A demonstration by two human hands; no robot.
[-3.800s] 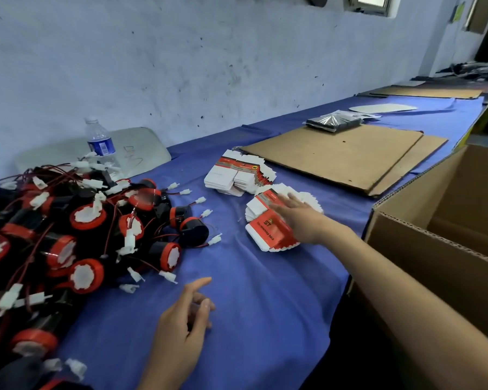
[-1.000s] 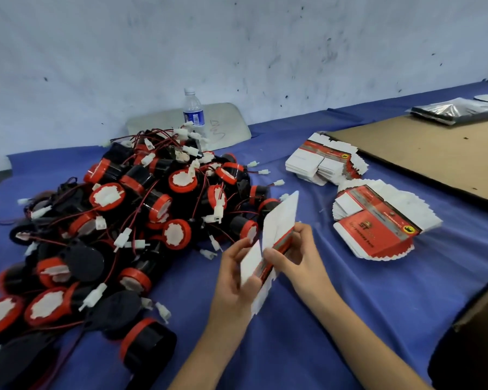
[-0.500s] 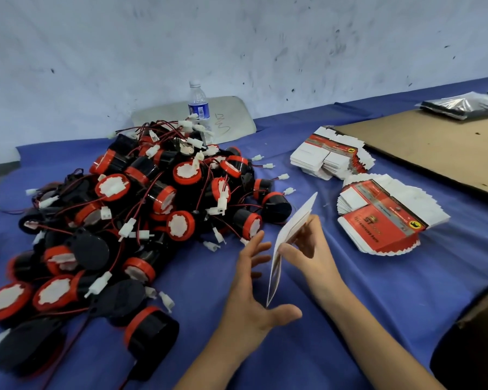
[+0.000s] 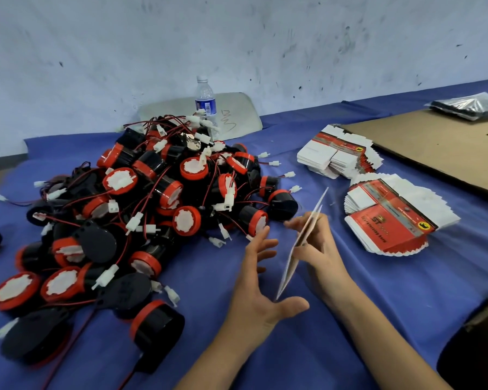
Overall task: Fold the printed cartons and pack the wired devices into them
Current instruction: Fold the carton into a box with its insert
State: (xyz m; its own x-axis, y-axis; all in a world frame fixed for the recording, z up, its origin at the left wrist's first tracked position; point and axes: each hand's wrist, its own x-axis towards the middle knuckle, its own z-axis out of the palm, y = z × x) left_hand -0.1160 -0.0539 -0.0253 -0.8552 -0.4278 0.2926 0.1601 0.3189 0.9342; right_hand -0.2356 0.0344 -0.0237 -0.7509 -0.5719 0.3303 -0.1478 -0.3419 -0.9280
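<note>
The right hand (image 4: 321, 254) pinches a flat carton (image 4: 290, 266) between thumb and curled fingers. It holds the carton on edge above the blue cloth (image 4: 364, 319), so only a thin white sliver of it shows. The carton tilts, its upper corner reaching away from the person. Its lower corner points down at the web of the left hand (image 4: 261, 288), though contact there cannot be made out. The left hand sits just beside the right, on the carton's other side. Its fingers are spread and straight, its thumb is stretched out under the carton's bottom end, and it grips nothing.

Just beyond the left fingertips starts a big heap of wired devices (image 4: 152, 206): black drums with red rims and white faces, tangled in thin red and black leads with white plugs. The heap spreads far out to the left of both hands.

To the right of the right hand lies a fanned stack of printed cartons (image 4: 392, 220), red and white. Beyond it lies a second stack (image 4: 335, 159). Further right a brown cardboard sheet (image 4: 448, 147) lies flat, with a silvery packet (image 4: 471, 105) at its far end.

Past the heap, a water bottle (image 4: 206, 105) stands in front of a grey panel (image 4: 237, 114) that leans on the wall (image 4: 237, 38).
</note>
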